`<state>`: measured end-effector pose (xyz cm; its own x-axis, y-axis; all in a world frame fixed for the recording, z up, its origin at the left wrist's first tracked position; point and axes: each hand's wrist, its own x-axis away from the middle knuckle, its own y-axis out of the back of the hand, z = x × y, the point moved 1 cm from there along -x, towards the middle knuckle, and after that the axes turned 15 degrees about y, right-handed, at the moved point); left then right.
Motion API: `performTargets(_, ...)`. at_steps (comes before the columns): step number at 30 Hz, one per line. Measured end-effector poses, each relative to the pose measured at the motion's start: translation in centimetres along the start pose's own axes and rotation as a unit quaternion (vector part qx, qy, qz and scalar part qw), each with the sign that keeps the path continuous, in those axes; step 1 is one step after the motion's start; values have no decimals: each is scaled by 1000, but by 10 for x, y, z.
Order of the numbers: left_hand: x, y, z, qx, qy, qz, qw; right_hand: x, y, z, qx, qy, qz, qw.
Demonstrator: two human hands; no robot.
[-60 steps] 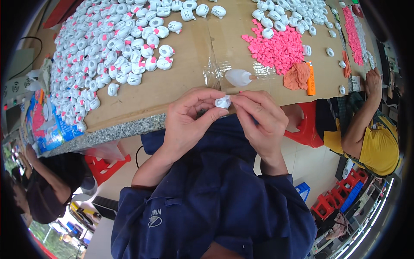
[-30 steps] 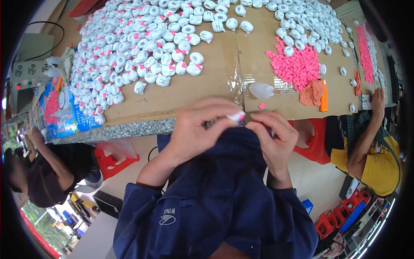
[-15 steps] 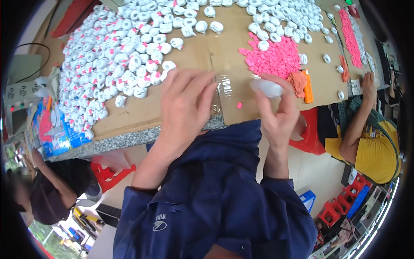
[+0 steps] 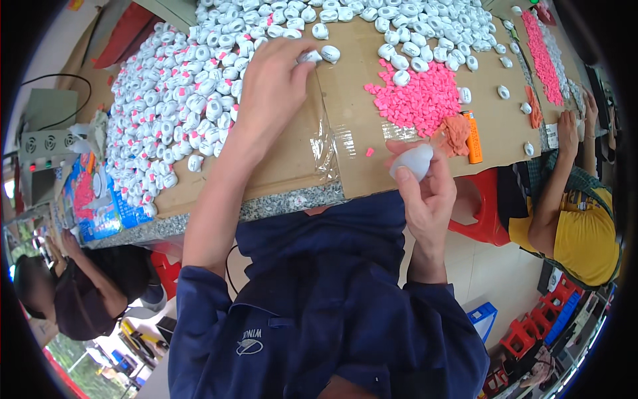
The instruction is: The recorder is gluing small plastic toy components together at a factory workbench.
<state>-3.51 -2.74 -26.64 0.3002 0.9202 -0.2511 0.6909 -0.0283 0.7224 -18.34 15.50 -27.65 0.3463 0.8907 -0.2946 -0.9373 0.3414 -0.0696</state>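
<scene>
- Since the last frame: left hand [image 4: 269, 90] has gone from over the lower cardboard [image 4: 282, 169] up toward the far pieces; right hand [image 4: 428, 199] keeps the squeeze bottle [image 4: 413, 161], now nearer the table edge.
- Far left on my feed: big spread of white pieces [image 4: 195, 103], many showing pink bits. I'd count these as done; some show no pink, maybe just turned away.
- Left hand: thumb and forefinger bracket one white piece [image 4: 310, 58] at the spread's right fringe; can't tell if they're clamped. Piece is small, rounded, glossy, partly covered; no pink I can see on it.
- Just right of it: a loose white piece [image 4: 330, 54], dark print, no pink showing.
- Mid-cardboard: single pink bit [image 4: 369, 152], flat, lying apart from its heap.
- Right hand: thumb and fingers pinching the bottle round its body, off the table. Milky, bulbous, tilted; nozzle unclear to me.
- Right of centre: pink heap [image 4: 422, 96], loose small bits, plenty left.
- Beyond the heap: plain white pile [image 4: 438, 30], looks still to do, so I'd call it well along but unfinished.
- Right side: crumpled orange cloth [image 4: 456, 135] beside an orange bar [image 4: 474, 141].
</scene>
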Motion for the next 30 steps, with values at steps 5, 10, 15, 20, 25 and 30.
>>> performTargets(5, 62, 21, 4, 557, 285, 229, 745, 3, 5, 2, 20, 61, -3, 998)
performTargets(10, 111, 19, 12, 638, 338, 266, 639, 9, -6, 7, 79, 44, 49, 995)
performTargets(15, 122, 19, 14, 584, 322, 189, 720, 8, -14, 11, 103, 39, 71, 991)
performTargets(20, 124, 18, 18, 570, 310, 192, 736, 8, -16, 9, 74, 52, 67, 994)
performTargets(25, 123, 18, 19, 575, 311, 195, 731, 8, -23, 11, 127, 19, 63, 990)
performTargets(30, 123, 17, 20, 557, 317, 211, 738, 6, -25, 8, 132, 17, 55, 990)
